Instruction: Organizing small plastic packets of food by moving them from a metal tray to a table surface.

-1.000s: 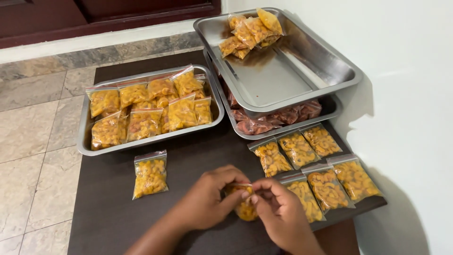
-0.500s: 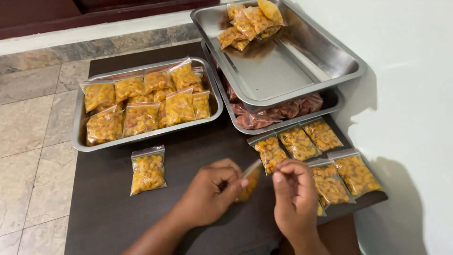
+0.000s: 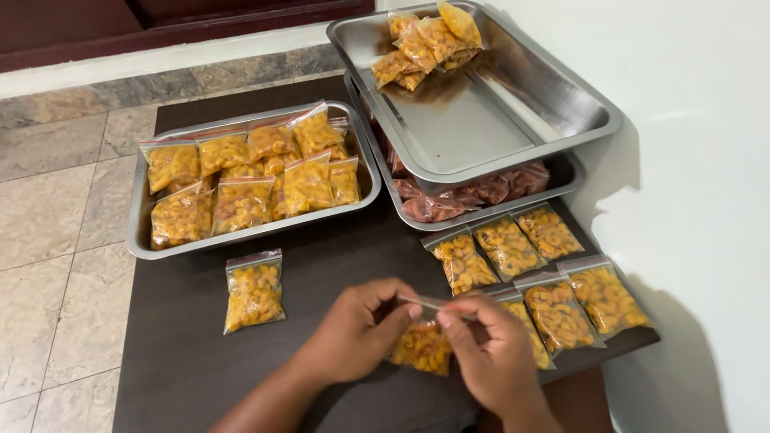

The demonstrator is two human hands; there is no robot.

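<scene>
Both of my hands pinch the top strip of one small clear zip bag (image 3: 423, 346) filled with yellow-orange snacks, low over the dark table (image 3: 321, 265). My left hand (image 3: 357, 329) grips the left end of the strip. My right hand (image 3: 491, 353) grips the right end with thumb and forefinger. Another filled bag (image 3: 253, 290) lies flat on the table to the left of my hands. To the right, several filled bags (image 3: 553, 277) lie in two rows near the table's right edge.
A steel tray (image 3: 138, 240) at the back left holds several filled bags. At the back right, one steel tray (image 3: 513, 128) with a few bags rests on a lower tray (image 3: 561, 180) of reddish bags. A white wall (image 3: 706, 160) stands on the right, tiled floor on the left.
My hands shifted slightly right and now pull the bag's top strip taut between them. The camera view moved a little closer and lower.
</scene>
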